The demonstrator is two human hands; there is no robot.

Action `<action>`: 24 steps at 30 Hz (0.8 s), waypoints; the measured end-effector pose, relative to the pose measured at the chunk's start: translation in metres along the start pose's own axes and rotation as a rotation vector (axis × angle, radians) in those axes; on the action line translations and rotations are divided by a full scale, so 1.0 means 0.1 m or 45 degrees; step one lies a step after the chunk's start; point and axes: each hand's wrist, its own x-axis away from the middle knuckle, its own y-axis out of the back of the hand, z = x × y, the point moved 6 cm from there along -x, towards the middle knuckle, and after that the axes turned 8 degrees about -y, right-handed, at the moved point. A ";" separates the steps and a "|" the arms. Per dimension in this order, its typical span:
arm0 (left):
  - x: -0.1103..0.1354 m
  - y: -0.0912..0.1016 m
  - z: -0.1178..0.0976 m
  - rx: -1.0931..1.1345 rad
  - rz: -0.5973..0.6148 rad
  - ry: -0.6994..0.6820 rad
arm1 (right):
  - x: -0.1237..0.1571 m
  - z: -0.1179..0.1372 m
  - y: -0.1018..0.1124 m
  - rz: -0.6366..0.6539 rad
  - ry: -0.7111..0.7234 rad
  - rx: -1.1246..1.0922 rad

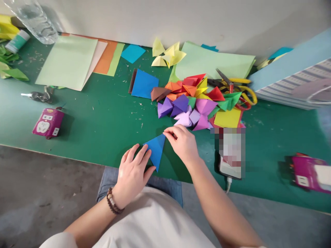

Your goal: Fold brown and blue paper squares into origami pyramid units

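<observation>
A blue sheet of origami paper (156, 151), folded to a triangle, lies on the green table near its front edge. My left hand (134, 165) rests with spread fingers on the paper's left side, thumb by its lower corner. At the upper right corner, my right hand (182, 141) pinches the paper between thumb and forefinger. Just beyond it sits a cluster of folded paper pieces, among them purple ones (178, 105), pink ones (204, 113) and orange ones (178, 88). A flat stack of blue paper (144, 83) lies left of the cluster.
Scissors (243, 93) lie behind the cluster. A phone (231, 167) with a cable is right of my right hand. Purple socket blocks stand left (49, 122) and right (310, 172). Pale green sheets (68, 62), a bottle (36, 20) and a glue stick (18, 41) line the back left.
</observation>
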 end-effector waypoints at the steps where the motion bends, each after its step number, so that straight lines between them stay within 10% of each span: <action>1: 0.00 0.00 0.00 -0.002 0.001 0.000 | 0.00 -0.01 0.00 0.002 0.003 -0.002; 24: 0.00 -0.03 -0.01 -0.020 -0.006 0.004 | 0.29 0.12 0.02 0.069 0.334 -0.029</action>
